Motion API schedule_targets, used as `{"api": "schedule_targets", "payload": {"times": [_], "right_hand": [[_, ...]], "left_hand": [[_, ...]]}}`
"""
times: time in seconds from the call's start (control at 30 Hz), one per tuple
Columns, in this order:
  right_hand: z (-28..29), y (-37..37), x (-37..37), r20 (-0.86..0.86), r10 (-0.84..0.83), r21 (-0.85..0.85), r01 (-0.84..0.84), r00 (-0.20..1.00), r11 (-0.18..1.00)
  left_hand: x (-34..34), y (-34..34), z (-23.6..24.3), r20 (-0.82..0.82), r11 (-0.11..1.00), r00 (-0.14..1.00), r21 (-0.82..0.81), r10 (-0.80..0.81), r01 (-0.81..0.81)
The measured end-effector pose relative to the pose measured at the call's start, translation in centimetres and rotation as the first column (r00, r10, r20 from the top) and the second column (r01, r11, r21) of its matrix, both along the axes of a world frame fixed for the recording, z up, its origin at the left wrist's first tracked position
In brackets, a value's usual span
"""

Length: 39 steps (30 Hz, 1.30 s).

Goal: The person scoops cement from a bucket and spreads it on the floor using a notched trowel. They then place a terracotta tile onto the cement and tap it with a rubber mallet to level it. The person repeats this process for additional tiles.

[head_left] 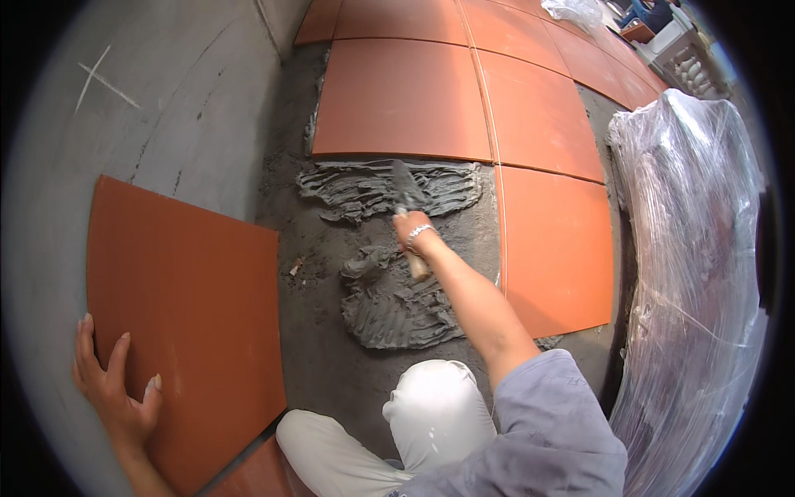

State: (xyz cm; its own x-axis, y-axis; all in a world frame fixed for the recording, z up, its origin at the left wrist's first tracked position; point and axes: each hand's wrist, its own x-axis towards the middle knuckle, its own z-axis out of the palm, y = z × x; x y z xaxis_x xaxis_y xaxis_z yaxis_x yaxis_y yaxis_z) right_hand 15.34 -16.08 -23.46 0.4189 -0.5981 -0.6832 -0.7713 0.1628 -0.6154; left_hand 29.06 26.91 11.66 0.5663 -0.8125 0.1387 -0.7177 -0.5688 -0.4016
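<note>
Gripped in my right hand (411,231) is a trowel (405,184) with a wooden handle. Its blade presses into a ridged band of grey mortar (348,189) along the near edge of a laid orange tile (402,99). Closer to my knees lies a second heap of mortar (397,311). At the left, a loose orange tile (190,323) leans upright against the grey wall. My left hand (120,381) rests on that tile's left edge with the fingers spread.
More orange tiles (542,240) cover the floor ahead and to the right. A string (489,108) runs along a joint. Along the right stands a tall bundle wrapped in clear plastic (687,273). A white balustrade (691,62) and a seated person (654,15) are at the far right.
</note>
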Motion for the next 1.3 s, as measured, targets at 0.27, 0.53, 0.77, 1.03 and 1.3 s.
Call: {"api": "schedule_targets", "payload": {"times": [0.27, 0.53, 0.77, 1.03, 1.3], "right_hand": [[0.4, -6.7, -11.3, -0.046, -0.266, -0.053, 0.264, 0.963, 0.963], [-1.0, -8.2, -12.6, -0.159, -0.313, -0.138, 0.293, 0.936, 0.946], [-2.8, -6.7, -13.3, -0.223, -0.184, -0.387, 0.086, 0.957, 0.918], [0.7, 3.4, -3.1, -0.149, 0.165, -0.345, -0.208, 0.975, 0.915], [0.7, 7.6, 9.2, -0.308, 0.731, -0.218, -0.793, 0.609, 0.569]], "left_hand": [[-0.2, 0.1, -0.2, 0.002, 1.0, 1.0, -0.009, 0.025, -0.025], [-0.3, 0.0, 0.0, 0.0, 1.0, 1.0, 0.013, 0.023, -0.023], [-0.5, -0.5, 0.3, -0.04, 0.998, 0.999, -0.06, -0.002, 0.0], [-0.8, -0.9, 0.6, -0.042, 0.994, 0.994, -0.015, 0.104, -0.105], [-0.7, -0.6, 0.4, -0.059, 0.994, 0.994, -0.046, 0.093, -0.096]]}}
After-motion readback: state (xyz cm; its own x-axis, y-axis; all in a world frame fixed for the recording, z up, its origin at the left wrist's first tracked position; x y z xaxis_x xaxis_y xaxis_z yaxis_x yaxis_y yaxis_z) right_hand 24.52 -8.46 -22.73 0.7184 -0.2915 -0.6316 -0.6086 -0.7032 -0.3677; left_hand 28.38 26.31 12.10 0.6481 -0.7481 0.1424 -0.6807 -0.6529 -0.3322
